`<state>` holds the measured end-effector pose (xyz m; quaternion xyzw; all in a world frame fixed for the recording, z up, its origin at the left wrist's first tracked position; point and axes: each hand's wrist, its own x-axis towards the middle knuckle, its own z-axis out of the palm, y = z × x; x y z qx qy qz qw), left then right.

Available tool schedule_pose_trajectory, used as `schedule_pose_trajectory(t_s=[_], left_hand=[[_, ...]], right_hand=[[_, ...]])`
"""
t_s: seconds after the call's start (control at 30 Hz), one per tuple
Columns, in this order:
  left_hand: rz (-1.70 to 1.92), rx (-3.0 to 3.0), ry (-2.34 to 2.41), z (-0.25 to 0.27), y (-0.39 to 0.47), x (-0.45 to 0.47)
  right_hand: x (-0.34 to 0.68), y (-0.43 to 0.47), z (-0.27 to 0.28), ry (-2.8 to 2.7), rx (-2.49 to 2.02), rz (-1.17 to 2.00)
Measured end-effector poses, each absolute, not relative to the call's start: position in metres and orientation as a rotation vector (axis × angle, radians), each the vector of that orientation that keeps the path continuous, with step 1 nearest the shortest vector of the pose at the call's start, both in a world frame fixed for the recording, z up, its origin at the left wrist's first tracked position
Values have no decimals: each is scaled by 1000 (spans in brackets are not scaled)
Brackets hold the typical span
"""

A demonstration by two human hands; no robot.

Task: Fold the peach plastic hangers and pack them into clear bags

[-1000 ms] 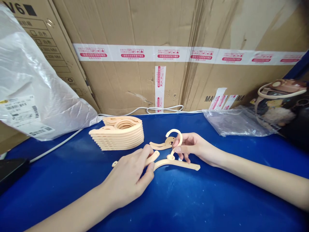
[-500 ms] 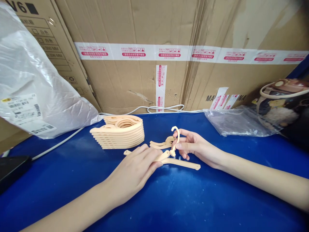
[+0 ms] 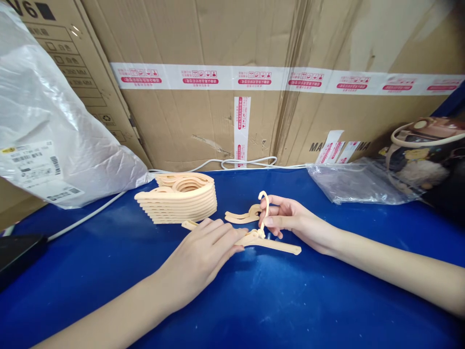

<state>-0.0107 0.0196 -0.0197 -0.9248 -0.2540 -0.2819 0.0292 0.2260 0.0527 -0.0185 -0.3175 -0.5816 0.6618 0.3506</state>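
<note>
My right hand (image 3: 292, 219) pinches the upright hook (image 3: 267, 206) of a cream plastic folding hanger between thumb and fingers. Wrapped over the hanger's arms is my left hand (image 3: 207, 252), closed and hiding their middle part. One hanger arm (image 3: 281, 246) sticks out to the right, low over the blue surface, and another arm's end (image 3: 189, 224) shows left of the knuckles. The hook's base meets the arms at the joint; whether it is seated there I cannot tell. Just behind lies a folded hanger (image 3: 240, 218), partly covered by my right fingers.
A neat stack of folded cream hangers (image 3: 181, 208) stands behind my left hand. At left is a white plastic parcel (image 3: 72, 131); at right, a clear plastic bag (image 3: 348, 184) and a dark bag (image 3: 417, 160). A white cable (image 3: 250, 164) runs along the cardboard boxes (image 3: 181, 121).
The hanger arms in my left hand have tilted and come up against the base of the hook, closing the small gap there. My right hand has barely moved.
</note>
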Motion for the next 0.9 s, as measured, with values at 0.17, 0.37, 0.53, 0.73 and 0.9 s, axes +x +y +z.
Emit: schedule_pose_trajectory(t_s=[0.17, 0.37, 0.53, 0.73, 0.9], left_hand=[[-838, -2801, -773, -19, 20, -11], [-816, -2810, -801, -18, 20, -10], [-812, -2848, -809, -20, 20, -11], [-770, -2864, -849, -27, 21, -13], [-740, -2885, -829, -26, 20, -12]], right_hand=[[227, 53, -18, -1524, -845, 1733], [226, 52, -18, -1526, -879, 1706], [225, 51, -18, -1548, -902, 1667], [223, 49, -18, -1529, -917, 1606], [222, 49, -20, -1553, -905, 1586]])
